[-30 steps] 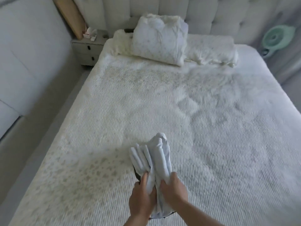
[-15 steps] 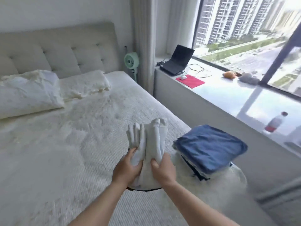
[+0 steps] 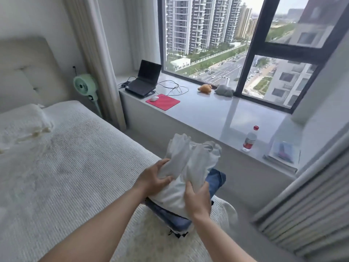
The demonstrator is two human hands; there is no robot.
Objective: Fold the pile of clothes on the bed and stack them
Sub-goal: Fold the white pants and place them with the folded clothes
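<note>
White ribbed bedding covers the bed [image 3: 71,167], with a pillow [image 3: 20,125] at its far left and a green fan [image 3: 84,86] standing by the curtain. Near the bed's right edge, the left hand [image 3: 153,179] grips the left side of a folded white garment [image 3: 187,167], its fingers [image 3: 165,181] curled into the cloth. The garment rests over a stack of folded blue clothes [image 3: 215,181] at the bed's corner. The right hand [image 3: 198,200] grips the garment's near right side, thumb pressed into the fabric. Beyond, the window ledge [image 3: 207,118] carries a laptop [image 3: 144,79], a red mouse pad [image 3: 162,102], two soft toys and a red-capped bottle [image 3: 249,139].
</note>
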